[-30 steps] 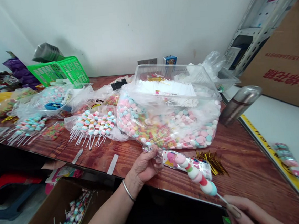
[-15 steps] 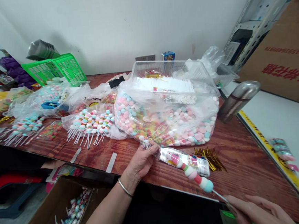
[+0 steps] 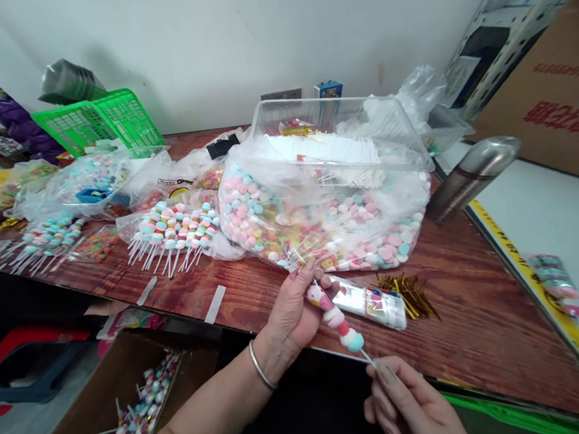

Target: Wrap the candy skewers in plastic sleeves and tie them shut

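Observation:
My left hand point(image 3: 291, 312) pinches the top of a small clear printed bag point(image 3: 309, 283) above the wooden table point(image 3: 469, 336). My right hand point(image 3: 409, 409) grips the white stick of a marshmallow skewer point(image 3: 342, 325) with pink, white and blue pieces. The skewer's upper end sits inside the bag's mouth. A stack of more clear printed bags point(image 3: 371, 301) lies just right of my left hand, beside a heap of gold twist ties point(image 3: 412, 297).
A big plastic bag of pastel marshmallows point(image 3: 320, 224) leans on a clear tub point(image 3: 336, 136). Finished skewers point(image 3: 173, 236) lie in bags to the left, near a green basket point(image 3: 99, 125). A cardboard box of wrapped skewers point(image 3: 135, 416) sits below. A steel flask point(image 3: 471, 176) stands at right.
My right hand has moved left and up, pushing the skewer further into the bag. My left hand has lifted the bag's top off the stack.

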Tool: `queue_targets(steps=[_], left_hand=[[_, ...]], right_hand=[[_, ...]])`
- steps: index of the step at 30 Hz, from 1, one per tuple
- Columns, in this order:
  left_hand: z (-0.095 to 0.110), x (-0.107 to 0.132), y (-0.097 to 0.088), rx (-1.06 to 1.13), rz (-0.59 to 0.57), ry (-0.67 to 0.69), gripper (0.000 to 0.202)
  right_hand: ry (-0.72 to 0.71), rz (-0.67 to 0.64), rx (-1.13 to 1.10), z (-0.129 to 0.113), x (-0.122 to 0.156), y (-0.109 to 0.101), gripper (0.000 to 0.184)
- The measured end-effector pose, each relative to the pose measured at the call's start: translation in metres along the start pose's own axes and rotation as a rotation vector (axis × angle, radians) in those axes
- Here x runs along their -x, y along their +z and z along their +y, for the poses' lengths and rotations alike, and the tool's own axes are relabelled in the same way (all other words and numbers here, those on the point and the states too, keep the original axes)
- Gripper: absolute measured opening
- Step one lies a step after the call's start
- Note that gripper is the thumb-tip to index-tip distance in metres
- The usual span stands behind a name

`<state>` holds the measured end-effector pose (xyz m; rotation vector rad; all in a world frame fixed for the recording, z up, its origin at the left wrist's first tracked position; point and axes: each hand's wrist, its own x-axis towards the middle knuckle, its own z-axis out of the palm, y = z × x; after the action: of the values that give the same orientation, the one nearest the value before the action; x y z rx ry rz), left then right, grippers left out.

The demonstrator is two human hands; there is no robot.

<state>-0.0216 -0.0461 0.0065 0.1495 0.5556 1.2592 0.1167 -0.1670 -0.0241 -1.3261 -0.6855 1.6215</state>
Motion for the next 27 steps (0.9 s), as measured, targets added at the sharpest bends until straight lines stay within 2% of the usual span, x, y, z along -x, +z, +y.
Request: queue_targets(steps=[2,5,9,12,14,16,18,21,23,25,27], left_hand=[[-0.002,-0.002,-0.001,-0.006,0.048,0.030,0.022],[-0.003,-0.004,-0.004,-0.033,0.131,0.047,0.026],[-0.003,-0.006,-0.005,-0.036,0.184,0.027,0.026],[-0.003,-0.007,-0.006,-0.038,0.213,0.012,0.026],[-0.004,-0.007,-0.006,-0.047,0.221,-0.007,0.026],[-0.005,-0.007,-0.005,-0.048,0.207,-0.015,0.026],[-0.006,-0.006,-0.003,-0.044,0.177,-0.015,0.026],[-0.010,-0.003,-0.001,-0.048,0.123,-0.031,0.027],[-0.012,-0.001,0.000,-0.052,0.092,-0.035,0.028],[-0.017,0.001,0.001,-0.062,0.078,-0.034,0.031],[-0.023,0.004,0.001,-0.073,0.084,-0.029,0.034]], right_hand=[[-0.025,0.015,-0.090,-0.001,-0.003,0.009,0.037],[-0.183,0.092,0.096,-0.003,-0.006,0.011,0.031],[-0.510,0.226,0.495,-0.002,-0.009,0.008,0.015],[-0.833,0.300,0.710,0.002,-0.014,0.006,0.002],[-0.956,0.330,0.784,0.004,-0.016,0.005,0.006],[-0.876,0.320,0.789,0.005,-0.018,0.004,0.005],[-0.640,0.260,0.710,0.006,-0.019,0.004,0.012],[-0.269,0.102,0.379,0.007,-0.023,0.009,0.033],[-0.107,0.010,0.121,0.007,-0.027,0.015,0.039],[-0.109,-0.015,0.045,0.006,-0.030,0.021,0.039],[-0.274,0.031,0.218,0.004,-0.034,0.025,0.035]])
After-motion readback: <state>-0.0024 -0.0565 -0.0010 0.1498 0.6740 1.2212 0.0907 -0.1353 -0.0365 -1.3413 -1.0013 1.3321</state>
